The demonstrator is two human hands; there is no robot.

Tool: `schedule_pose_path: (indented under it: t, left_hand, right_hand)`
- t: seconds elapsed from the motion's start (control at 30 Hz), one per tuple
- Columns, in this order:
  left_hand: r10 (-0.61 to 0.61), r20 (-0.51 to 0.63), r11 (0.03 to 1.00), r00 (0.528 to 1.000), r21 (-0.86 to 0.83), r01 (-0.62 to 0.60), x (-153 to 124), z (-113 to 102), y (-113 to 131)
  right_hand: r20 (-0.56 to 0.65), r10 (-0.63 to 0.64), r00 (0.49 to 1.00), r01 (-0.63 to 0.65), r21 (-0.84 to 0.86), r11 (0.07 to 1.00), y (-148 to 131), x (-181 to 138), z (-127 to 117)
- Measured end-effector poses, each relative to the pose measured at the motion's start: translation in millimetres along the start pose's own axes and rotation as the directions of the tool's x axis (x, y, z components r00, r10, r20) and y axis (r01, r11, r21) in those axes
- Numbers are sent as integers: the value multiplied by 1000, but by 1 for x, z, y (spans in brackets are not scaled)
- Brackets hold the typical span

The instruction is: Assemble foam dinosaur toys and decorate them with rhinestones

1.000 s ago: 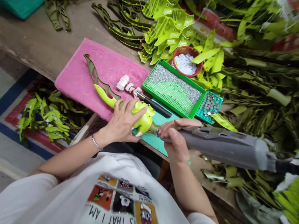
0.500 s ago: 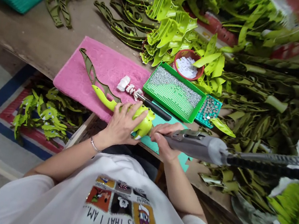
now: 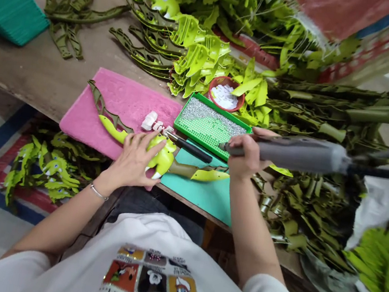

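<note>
My left hand [image 3: 134, 156] grips a bow-shaped plastic toy [image 3: 163, 157], its fingers over the lime-green animal-head middle. One olive and lime arm of the toy stretches left over a pink pad [image 3: 87, 105]; the other reaches right across a teal mat [image 3: 190, 196]. In my right hand [image 3: 246, 156] is a grey power screwdriver [image 3: 296, 153], held sideways and apart from the toy. Its tip lies over the right end of a green perforated tray [image 3: 195, 138] holding small silver screws [image 3: 200, 109]. Whether a screw is on the tip cannot be made out.
A black-handled tool [image 3: 194, 150] lies beside a white cloth-like bundle [image 3: 150, 121]. Behind the tray stands a red basket [image 3: 240, 105] of white pieces. Lime and olive parts [image 3: 196, 56] are piled behind and to the right. A teal basket [image 3: 14, 7] stands far left.
My right hand has lifted the power screwdriver away from the toy, up and right to the screw tray. The toy's right arm is now uncovered. My left hand still holds the toy.
</note>
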State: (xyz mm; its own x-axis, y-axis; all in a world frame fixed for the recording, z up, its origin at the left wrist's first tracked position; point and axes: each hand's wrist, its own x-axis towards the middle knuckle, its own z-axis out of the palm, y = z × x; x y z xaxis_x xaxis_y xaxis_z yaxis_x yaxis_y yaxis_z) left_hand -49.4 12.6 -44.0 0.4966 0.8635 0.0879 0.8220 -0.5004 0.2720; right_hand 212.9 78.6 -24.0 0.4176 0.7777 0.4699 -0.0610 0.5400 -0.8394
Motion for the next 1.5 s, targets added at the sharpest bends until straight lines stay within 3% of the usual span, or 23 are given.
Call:
schedule_pose_path:
  t: [0.2,0.3,0.43,0.6,0.7,0.83,1.03,1.17,1.33,1.5]
  left_hand:
    - [-27,11,999,1000,33,27,0,3,16]
    - [-61,-24,998,998,24,61,-1,12,39]
    - [-19,-56,1000,998,4,19,1,27,66]
    - [-17,-80,1000,997,25,19,9,46,79]
    - [-23,-94,999,995,33,26,12,53,78]
    - [-20,-86,1000,996,21,22,12,57,76]
    - [-1,-114,1000,994,16,3,10,60,74]
    - [8,-130,999,992,34,-3,9,60,74]
    - [6,-113,999,994,34,-2,9,59,74]
    - [3,-120,999,993,32,1,10,61,75]
  right_hand:
    - [-99,87,991,-102,-163,981,48,21,-1]
    - [-98,106,990,-124,-198,972,54,21,1]
    - [-103,123,987,-143,-217,966,58,20,1]
    - [-61,131,990,-139,-159,977,63,23,-1]
    - [-54,109,993,-114,-98,989,54,24,1]
    - [-51,72,996,-74,-26,997,18,13,6]
    - [130,195,972,-194,-19,981,-34,-39,2]
    - [144,252,957,-249,-42,968,-32,-59,-4]
    - [127,243,962,-244,-12,970,-25,-59,-4]
    - [249,283,926,-282,-40,959,-16,-58,-9]
